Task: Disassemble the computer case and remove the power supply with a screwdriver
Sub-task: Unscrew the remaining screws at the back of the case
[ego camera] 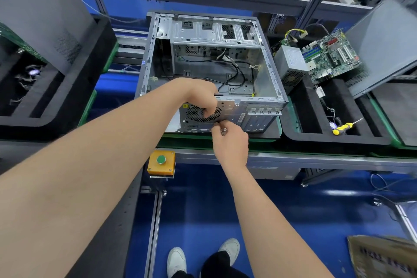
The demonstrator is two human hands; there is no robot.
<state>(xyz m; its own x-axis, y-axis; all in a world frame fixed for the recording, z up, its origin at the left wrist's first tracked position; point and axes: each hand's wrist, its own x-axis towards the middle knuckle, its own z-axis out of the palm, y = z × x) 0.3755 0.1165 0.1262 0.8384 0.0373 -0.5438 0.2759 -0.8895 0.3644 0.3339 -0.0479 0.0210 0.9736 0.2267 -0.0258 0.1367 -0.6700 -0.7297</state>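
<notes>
An open grey computer case (pixel 268 74) lies on its side on the conveyor, with loose black cables inside. My left hand (pixel 200 97) curls over the case's near rear edge, fingers on the fan grille (pixel 196 115). My right hand (pixel 230 140) pinches a small metal part at the rear panel just below the grille. A grey power supply (pixel 291 65) and a green motherboard (pixel 329 56) lie in the black tray to the right. A yellow-handled screwdriver (pixel 344 127) rests in that tray, away from both hands.
Black foam trays (pixel 316 137) flank the case on both sides; grey side panels (pixel 383 45) lean at left and right. A yellow box with a green button (pixel 161 161) sits on the conveyor rail. Blue floor, my shoes and a cardboard box (pixel 383 257) are below.
</notes>
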